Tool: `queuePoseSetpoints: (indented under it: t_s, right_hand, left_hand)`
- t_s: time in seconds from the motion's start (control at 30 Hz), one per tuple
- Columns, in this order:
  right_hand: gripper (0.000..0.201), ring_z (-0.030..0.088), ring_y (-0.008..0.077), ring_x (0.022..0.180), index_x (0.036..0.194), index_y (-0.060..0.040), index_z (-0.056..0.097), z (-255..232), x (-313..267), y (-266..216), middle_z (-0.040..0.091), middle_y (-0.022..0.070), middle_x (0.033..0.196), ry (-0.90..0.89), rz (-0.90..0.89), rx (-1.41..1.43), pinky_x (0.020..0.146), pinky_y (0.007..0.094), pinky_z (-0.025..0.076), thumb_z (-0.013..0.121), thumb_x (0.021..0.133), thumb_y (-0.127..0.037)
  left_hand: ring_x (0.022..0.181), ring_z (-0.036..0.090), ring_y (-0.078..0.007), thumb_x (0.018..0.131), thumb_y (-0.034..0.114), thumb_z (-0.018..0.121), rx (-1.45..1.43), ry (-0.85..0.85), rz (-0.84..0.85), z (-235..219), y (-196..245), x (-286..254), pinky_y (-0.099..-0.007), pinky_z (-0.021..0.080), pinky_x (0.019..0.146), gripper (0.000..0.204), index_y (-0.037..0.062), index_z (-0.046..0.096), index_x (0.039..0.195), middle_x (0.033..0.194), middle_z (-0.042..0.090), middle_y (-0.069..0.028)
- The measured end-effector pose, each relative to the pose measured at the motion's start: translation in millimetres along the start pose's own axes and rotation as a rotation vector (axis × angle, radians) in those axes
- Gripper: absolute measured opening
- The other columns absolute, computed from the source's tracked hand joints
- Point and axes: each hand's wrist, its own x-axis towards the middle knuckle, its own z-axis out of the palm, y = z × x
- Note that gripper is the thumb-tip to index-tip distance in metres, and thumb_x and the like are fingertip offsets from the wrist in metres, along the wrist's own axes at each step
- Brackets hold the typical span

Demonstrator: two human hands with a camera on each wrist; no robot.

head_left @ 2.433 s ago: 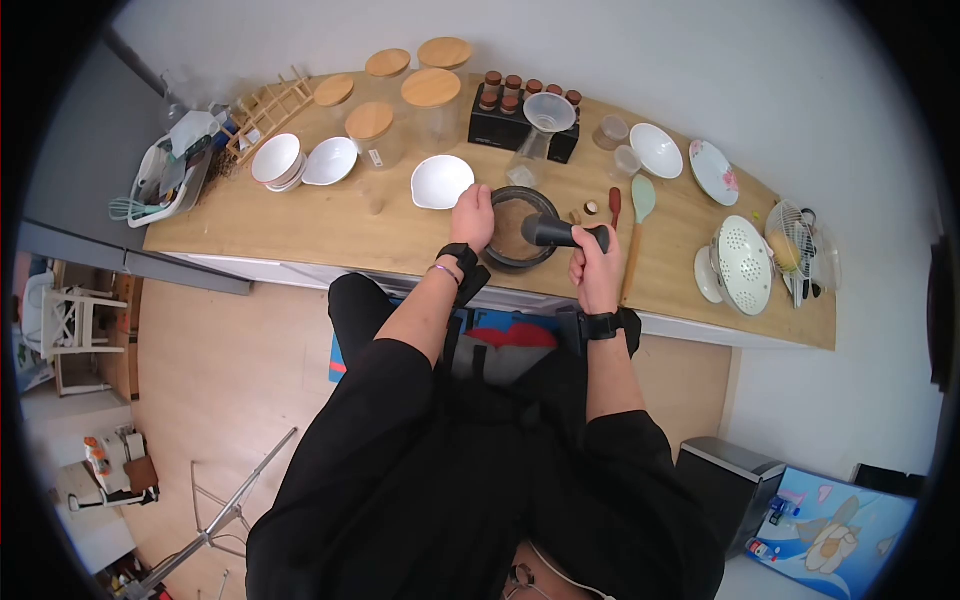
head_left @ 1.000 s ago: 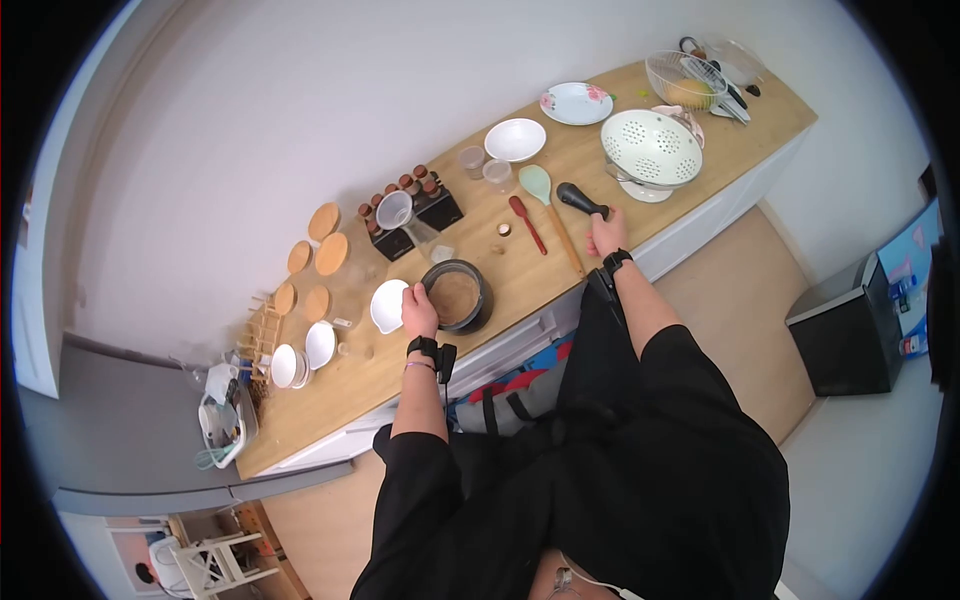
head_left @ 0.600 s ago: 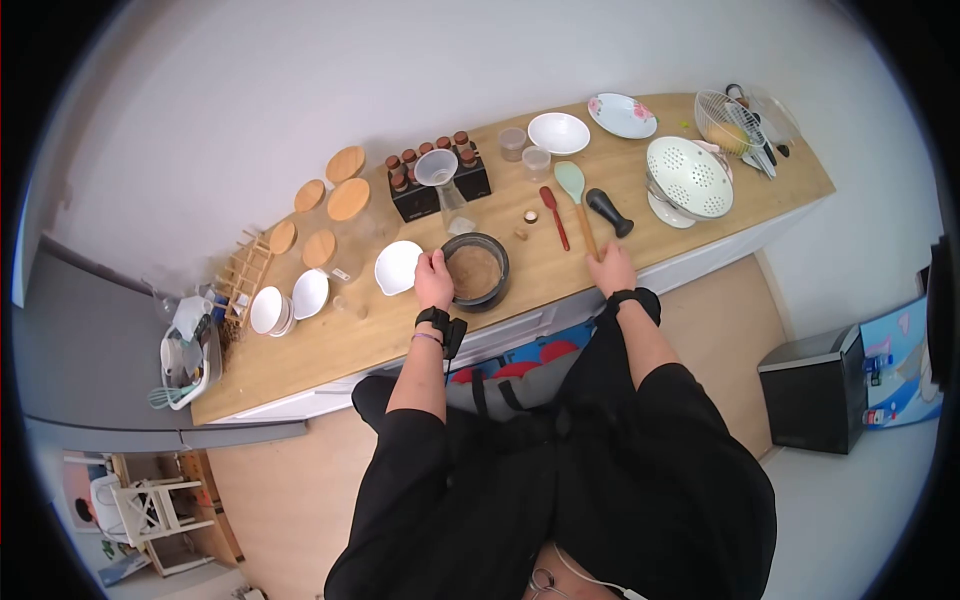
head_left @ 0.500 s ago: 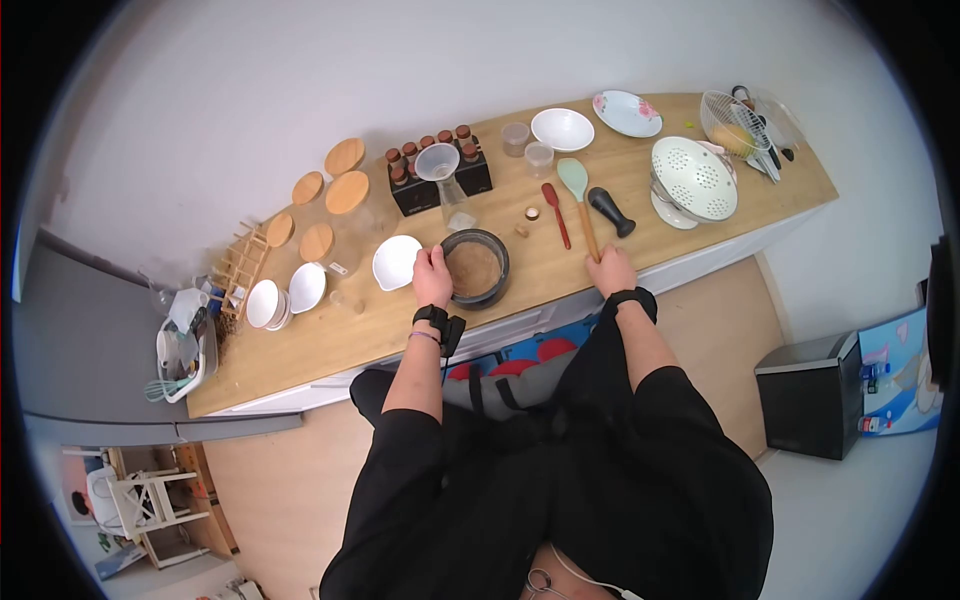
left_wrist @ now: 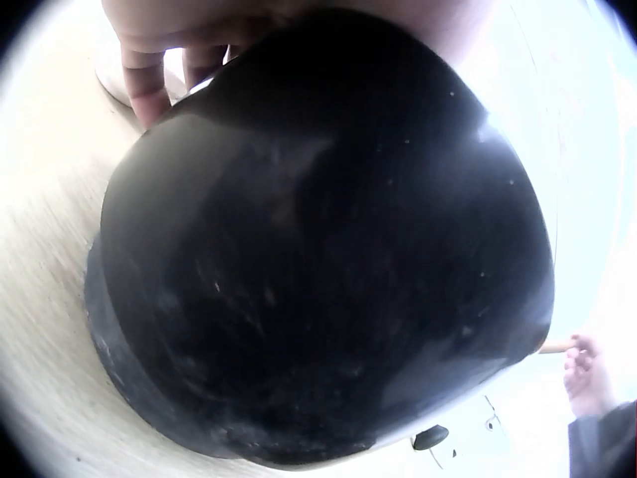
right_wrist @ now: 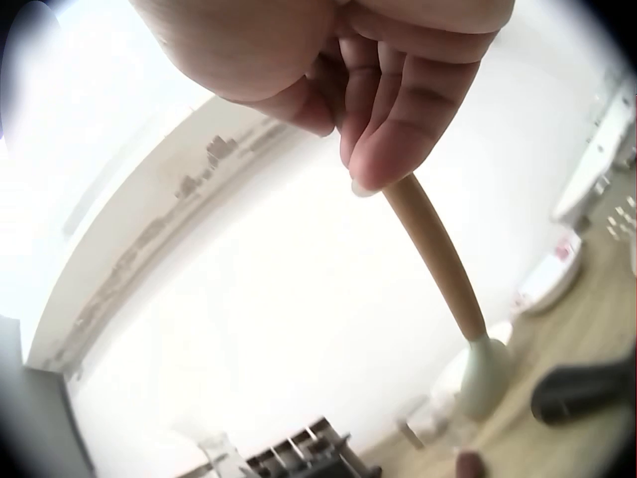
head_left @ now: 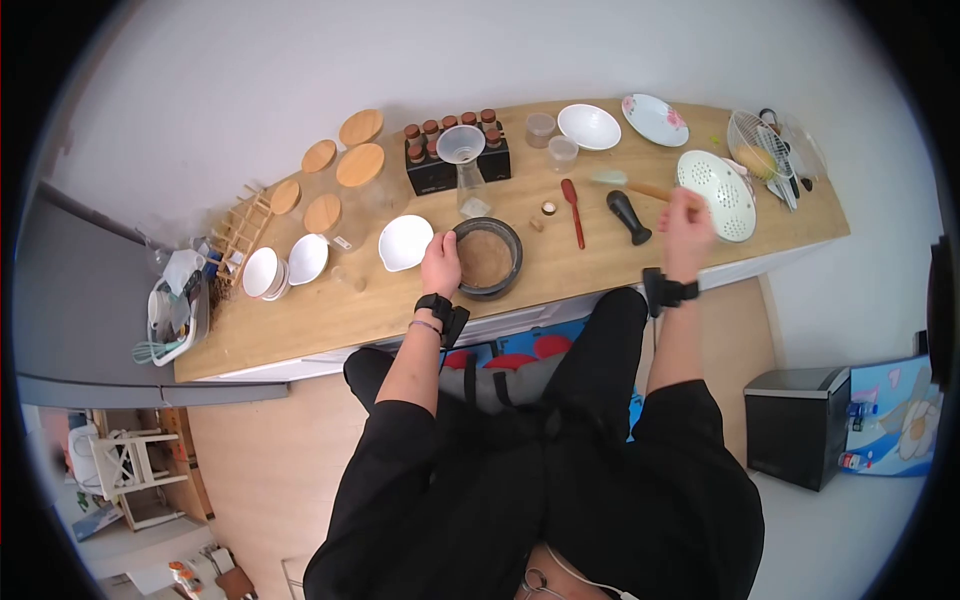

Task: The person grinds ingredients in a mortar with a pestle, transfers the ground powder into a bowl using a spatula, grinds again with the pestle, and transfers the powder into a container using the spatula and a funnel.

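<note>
Wooden-handled spatula (head_left: 612,178) | right hand (head_left: 688,232) raised, fingers curled round it | left hand (head_left: 441,264) low, fingers gripping black mortar (left_wrist: 328,249)

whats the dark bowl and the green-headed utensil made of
The dark bowl: possibly polished stone or glazed ceramic; its smooth black outside shows soft highlights.
The green-headed utensil: handle likely wood, tan and smooth; head perhaps silicone, pale green, seemingly matte, though blurred.

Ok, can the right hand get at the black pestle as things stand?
Probably not to grasp it: the black pestle lies uncovered on the counter nearby, but the right hand holds the spatula.
</note>
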Motion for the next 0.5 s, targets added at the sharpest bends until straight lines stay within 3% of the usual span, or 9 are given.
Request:
queuePoseSetpoints:
  t_s: [0.03, 0.1, 0.17, 0.2, 0.27, 0.33, 0.4, 0.43, 0.5]
  right_hand:
    - [0.017, 0.056, 0.0079, 0.059, 0.098, -0.0019, 0.066, -15.5, 2.2, -25.2, 0.062, 0.0002, 0.072, 0.037, -0.125, -0.046, 0.053, 0.0216, 0.044, 0.065, 0.096, -0.019]
    - [0.013, 0.054, 0.0062, 0.06, 0.098, -0.0028, 0.068, -50.4, 10.9, -57.0, 0.06, -0.0027, 0.072, 0.331, -0.39, 0.13, 0.053, 0.0207, 0.043, 0.065, 0.095, -0.015]
    - [0.015, 0.051, 0.0064, 0.062, 0.095, -0.0034, 0.068, -74.4, -19.4, -118.9, 0.058, -0.0019, 0.072, 0.346, -0.402, 0.212, 0.05, 0.0188, 0.034, 0.063, 0.095, -0.018]
    - [0.015, 0.051, 0.0064, 0.062, 0.095, -0.0034, 0.068, -79.0, -25.8, -113.8, 0.058, -0.0019, 0.072, 0.336, -0.401, 0.208, 0.05, 0.0188, 0.034, 0.063, 0.095, -0.018]
    - [0.019, 0.047, 0.0059, 0.057, 0.084, -0.0034, 0.068, -79.8, -35.1, -87.6, 0.057, -0.0021, 0.07, 0.099, -0.198, 0.051, 0.048, 0.0192, 0.03, 0.062, 0.094, -0.018]
    - [0.026, 0.045, 0.0054, 0.055, 0.075, -0.0041, 0.067, -64.8, -47.9, -52.7, 0.057, -0.0018, 0.069, -0.058, -0.297, -0.182, 0.047, 0.0205, 0.029, 0.061, 0.095, -0.02]
    - [0.028, 0.05, 0.0084, 0.061, 0.075, -0.0008, 0.068, -55.2, -65.3, -31.8, 0.054, -0.0031, 0.063, -0.159, 0.062, -0.198, 0.058, 0.0284, 0.04, 0.063, 0.095, -0.02]
    - [0.028, 0.05, 0.0084, 0.061, 0.075, -0.0008, 0.068, -46.3, -71.2, -40.4, 0.054, -0.0031, 0.063, -0.17, 0.062, -0.196, 0.058, 0.0284, 0.04, 0.063, 0.095, -0.02]
    - [0.033, 0.054, 0.0133, 0.064, 0.073, 0.0003, 0.066, -29.0, -84.0, -62.7, 0.057, 0.0, 0.066, -0.274, 0.288, -0.111, 0.064, 0.0297, 0.043, 0.06, 0.097, -0.022]
  left_hand:
    - [0.091, 0.061, -0.0434, 0.101, 0.031, 0.05, -0.008, -0.018, -0.007, -1.5, 2.5, -0.8, -0.0449, 0.049, 0.08, 0.035, -0.0017, 0.063, 0.098, 0.095, 0.066, -0.0245]
    - [0.093, 0.061, -0.0441, 0.102, 0.03, 0.049, -0.019, -0.021, -0.033, -1.3, 0.3, 0.1, -0.0452, 0.049, 0.081, 0.035, -0.0014, 0.063, 0.101, 0.096, 0.066, -0.0249]
    - [0.095, 0.061, -0.044, 0.101, 0.03, 0.049, -0.007, -0.003, 0.001, 2.2, -5.2, -0.5, -0.0463, 0.049, 0.082, 0.034, -0.0002, 0.064, 0.105, 0.097, 0.066, -0.0254]
    - [0.095, 0.061, -0.044, 0.101, 0.03, 0.049, -0.008, -0.001, -0.01, 2.6, -5.5, -1.7, -0.0463, 0.049, 0.082, 0.034, -0.0002, 0.064, 0.105, 0.097, 0.066, -0.0254]
    - [0.095, 0.062, -0.0441, 0.101, 0.03, 0.049, -0.03, -0.009, -0.015, 1.1, -3.7, -0.2, -0.0469, 0.049, 0.082, 0.034, 0.0, 0.065, 0.105, 0.097, 0.066, -0.0258]
    - [0.094, 0.062, -0.0441, 0.101, 0.03, 0.049, -0.035, -0.001, -0.033, 0.0, -0.8, -0.6, -0.0469, 0.049, 0.082, 0.034, -0.0003, 0.065, 0.105, 0.097, 0.066, -0.0259]
    - [0.094, 0.062, -0.0441, 0.101, 0.03, 0.05, -0.036, 0.006, -0.051, -0.9, -0.8, -2.0, -0.0469, 0.049, 0.082, 0.034, -0.0006, 0.065, 0.105, 0.097, 0.066, -0.026]
    - [0.094, 0.062, -0.0441, 0.101, 0.031, 0.05, -0.03, 0.01, -0.048, -0.8, -0.6, -2.2, -0.0469, 0.049, 0.082, 0.035, -0.0007, 0.065, 0.104, 0.097, 0.066, -0.026]
    - [0.094, 0.062, -0.0443, 0.101, 0.032, 0.05, -0.039, 0.015, -0.043, -0.2, -0.4, -2.2, -0.0472, 0.049, 0.082, 0.035, -0.0007, 0.064, 0.103, 0.096, 0.066, -0.0259]
